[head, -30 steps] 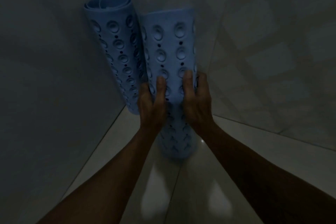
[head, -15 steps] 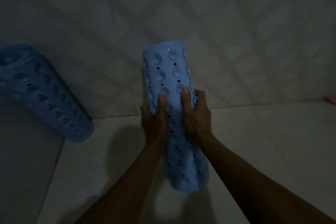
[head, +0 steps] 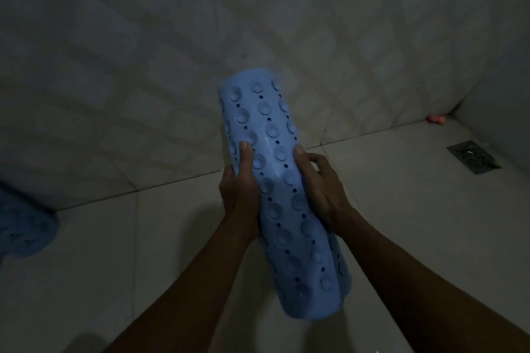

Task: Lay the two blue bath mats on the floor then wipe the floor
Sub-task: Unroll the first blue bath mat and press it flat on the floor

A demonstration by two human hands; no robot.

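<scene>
A rolled blue rubber bath mat studded with suction cups [head: 275, 180] is held above the pale tiled floor [head: 401, 209], fingers of the left hand [head: 239, 195] and right hand [head: 321, 189] clasped round it, so unrolling seemingly is called for next.
</scene>
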